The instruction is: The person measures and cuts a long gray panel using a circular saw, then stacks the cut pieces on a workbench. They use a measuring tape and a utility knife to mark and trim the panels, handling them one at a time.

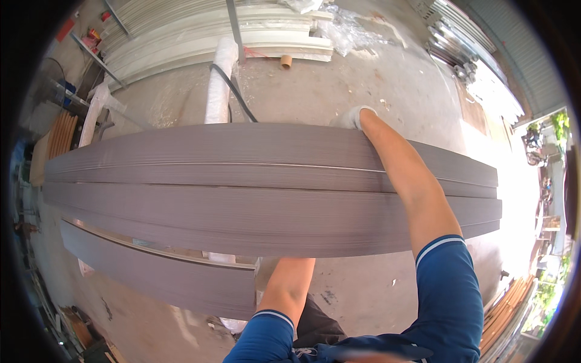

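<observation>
Two long purple-grey boards (242, 206) lie side by side across the middle of the head view, with fine lengthwise lines on their faces. Over their far edge reaches my right arm, and my gloved right hand (350, 117) is closed round that edge, its fingertips hidden. My left forearm passes beneath the near edge, so the boards cover the left hand and its grip cannot be made out. Nearer to me on the left lies a separate grey board (157, 269), its end close beside my left forearm.
Under the boards run wrapped supports (220, 78), with a black strap (236, 94) at one. Pale long profiles (212, 36) are stacked at the back, near clear plastic sheeting (351, 30) and a cardboard tube (285, 62). Metal lengths (457, 48) lie far right; brown strips (505, 314) lie near right.
</observation>
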`<control>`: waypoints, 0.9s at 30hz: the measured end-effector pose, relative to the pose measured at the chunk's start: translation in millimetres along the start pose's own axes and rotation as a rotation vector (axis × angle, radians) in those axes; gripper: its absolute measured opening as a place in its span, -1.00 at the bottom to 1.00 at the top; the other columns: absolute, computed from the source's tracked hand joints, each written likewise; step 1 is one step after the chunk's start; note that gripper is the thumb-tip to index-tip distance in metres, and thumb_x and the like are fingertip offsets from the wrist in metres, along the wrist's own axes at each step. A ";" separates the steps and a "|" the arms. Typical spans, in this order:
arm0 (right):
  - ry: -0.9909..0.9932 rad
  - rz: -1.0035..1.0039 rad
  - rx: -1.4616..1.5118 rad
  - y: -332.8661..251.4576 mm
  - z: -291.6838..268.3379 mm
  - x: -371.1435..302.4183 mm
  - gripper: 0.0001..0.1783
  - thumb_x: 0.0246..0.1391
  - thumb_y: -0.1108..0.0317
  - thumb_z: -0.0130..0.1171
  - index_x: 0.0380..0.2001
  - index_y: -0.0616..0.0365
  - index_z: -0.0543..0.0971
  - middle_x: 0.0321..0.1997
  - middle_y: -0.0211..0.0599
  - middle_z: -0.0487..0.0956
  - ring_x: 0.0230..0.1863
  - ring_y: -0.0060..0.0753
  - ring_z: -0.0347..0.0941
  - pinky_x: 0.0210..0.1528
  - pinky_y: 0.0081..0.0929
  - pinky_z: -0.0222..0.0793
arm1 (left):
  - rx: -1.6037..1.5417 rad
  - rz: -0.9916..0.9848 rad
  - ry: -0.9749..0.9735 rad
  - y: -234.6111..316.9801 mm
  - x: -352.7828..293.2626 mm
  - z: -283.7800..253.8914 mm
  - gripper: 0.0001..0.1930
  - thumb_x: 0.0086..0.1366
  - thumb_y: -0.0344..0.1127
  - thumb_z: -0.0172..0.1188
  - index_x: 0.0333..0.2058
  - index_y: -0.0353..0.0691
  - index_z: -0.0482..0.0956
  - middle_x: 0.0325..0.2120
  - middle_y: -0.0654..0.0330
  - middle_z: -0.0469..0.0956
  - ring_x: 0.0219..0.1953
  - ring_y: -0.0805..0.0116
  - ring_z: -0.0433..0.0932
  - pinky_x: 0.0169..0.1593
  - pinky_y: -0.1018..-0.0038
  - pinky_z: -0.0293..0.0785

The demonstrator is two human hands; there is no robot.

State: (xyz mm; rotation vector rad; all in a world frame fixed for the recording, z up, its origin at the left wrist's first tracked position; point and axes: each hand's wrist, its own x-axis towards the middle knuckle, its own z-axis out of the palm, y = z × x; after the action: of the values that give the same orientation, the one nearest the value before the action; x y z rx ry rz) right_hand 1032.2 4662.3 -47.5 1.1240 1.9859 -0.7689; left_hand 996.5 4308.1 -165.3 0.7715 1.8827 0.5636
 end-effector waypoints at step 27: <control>0.233 -1.007 0.528 -158.3 187.1 -385.0 -0.52 0.11 0.24 0.30 0.13 0.04 0.60 0.18 -0.17 0.60 0.22 -0.16 0.50 0.24 -0.18 0.41 | 0.302 0.267 -0.532 -80.5 -336.5 -135.8 -0.48 0.31 0.20 0.16 -0.16 -0.20 0.70 -0.19 -0.12 0.68 -0.08 -0.14 0.63 0.02 0.06 0.49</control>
State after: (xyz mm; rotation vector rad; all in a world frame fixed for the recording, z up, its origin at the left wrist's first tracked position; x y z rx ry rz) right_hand 1086.6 4271.8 182.6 0.3874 2.6231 -1.8131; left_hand 956.4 4003.0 43.3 1.2473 1.3901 0.2004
